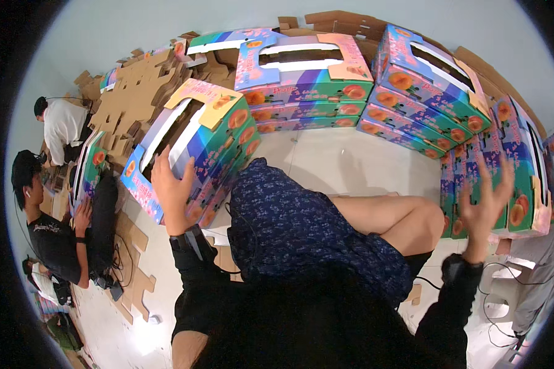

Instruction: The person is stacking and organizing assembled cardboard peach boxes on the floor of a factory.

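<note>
My left hand (172,190) rests with spread fingers against the side of a colourful fruit-printed cardboard box (194,144) that tilts on top of a stack at my left. My right hand (486,203) is raised in front of a stack of similar boxes (517,166) at my right, fingers apart, holding nothing; whether it touches the box I cannot tell. Both wrists wear dark bands. My bent knee (400,221) and dark patterned shorts (289,227) lie between my hands.
More stacks of printed boxes (308,86) ring the pale floor (345,163) ahead. Flat brown cardboard blanks (135,98) pile up at the back left. Two people (49,221) sit at the left among cables and cardboard. Another person's grey trouser leg (541,270) is at the right.
</note>
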The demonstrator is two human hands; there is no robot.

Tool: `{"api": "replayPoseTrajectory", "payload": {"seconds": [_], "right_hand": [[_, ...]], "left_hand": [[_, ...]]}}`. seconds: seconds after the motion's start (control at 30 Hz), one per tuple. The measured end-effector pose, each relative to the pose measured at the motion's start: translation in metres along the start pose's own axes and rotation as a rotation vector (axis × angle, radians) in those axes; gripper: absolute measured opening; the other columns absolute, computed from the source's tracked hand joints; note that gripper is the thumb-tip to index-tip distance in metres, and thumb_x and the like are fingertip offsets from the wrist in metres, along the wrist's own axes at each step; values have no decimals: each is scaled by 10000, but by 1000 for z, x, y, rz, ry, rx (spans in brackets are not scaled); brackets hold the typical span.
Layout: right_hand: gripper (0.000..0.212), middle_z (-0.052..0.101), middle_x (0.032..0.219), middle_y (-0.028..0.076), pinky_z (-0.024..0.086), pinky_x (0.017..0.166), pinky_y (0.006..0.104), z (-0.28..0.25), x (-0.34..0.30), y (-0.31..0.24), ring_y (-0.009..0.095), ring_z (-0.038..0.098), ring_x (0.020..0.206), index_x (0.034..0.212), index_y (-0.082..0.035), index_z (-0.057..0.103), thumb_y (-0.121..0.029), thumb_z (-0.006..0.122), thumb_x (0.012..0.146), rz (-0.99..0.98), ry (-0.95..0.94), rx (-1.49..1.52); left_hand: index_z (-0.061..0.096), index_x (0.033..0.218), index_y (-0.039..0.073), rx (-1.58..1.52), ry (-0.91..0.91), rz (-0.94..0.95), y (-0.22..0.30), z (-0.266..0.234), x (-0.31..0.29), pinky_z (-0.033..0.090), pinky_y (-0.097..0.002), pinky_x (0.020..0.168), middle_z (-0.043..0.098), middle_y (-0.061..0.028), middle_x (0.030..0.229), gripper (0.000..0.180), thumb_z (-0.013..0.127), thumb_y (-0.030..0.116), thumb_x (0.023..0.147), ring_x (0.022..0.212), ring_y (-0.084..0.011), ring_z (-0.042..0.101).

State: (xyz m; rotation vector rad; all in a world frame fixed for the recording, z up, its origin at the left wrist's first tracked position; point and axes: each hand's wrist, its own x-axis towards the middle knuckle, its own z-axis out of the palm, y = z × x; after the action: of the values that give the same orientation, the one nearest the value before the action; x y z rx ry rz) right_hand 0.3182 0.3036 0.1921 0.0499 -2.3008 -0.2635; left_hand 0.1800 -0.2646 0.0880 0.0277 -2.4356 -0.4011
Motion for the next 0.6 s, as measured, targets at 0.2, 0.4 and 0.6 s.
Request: {"api": "replayPoseTrajectory", "payload": {"seconds": [0.2, 0.4, 0.6], "right_hand": [[511, 422, 1408, 194, 299, 1081, 498, 65, 12, -66, 410, 348, 1333, 1207, -135, 631, -115, 707, 703, -19, -162, 338], [562, 419, 1405, 210, 315, 1079, 499, 165, -46, -96, 426, 347, 1326, 1254, -132, 589, -181, 737, 714, 1, -536, 647], [587, 600, 1209, 227, 435, 981, 419, 202, -79, -101, 361, 553, 1157, 1291, -55, 555, -295, 698, 774, 70, -1451, 505]], "left_hand": [[445, 1385, 16, 369, -183, -99, -6, 24, -8, 277, -562, 1075, 401, -270, 1430, 917, 615, 670, 766, 1349, -418, 352], [276, 1468, 19, 424, -359, -192, -18, 25, 4, 221, -554, 1108, 270, -303, 1490, 1083, 695, 643, 690, 1395, -433, 254], [273, 1469, 19, 424, -450, -200, -10, 22, 10, 202, -584, 1101, 379, -257, 1432, 1136, 745, 620, 629, 1341, -415, 342]]}}
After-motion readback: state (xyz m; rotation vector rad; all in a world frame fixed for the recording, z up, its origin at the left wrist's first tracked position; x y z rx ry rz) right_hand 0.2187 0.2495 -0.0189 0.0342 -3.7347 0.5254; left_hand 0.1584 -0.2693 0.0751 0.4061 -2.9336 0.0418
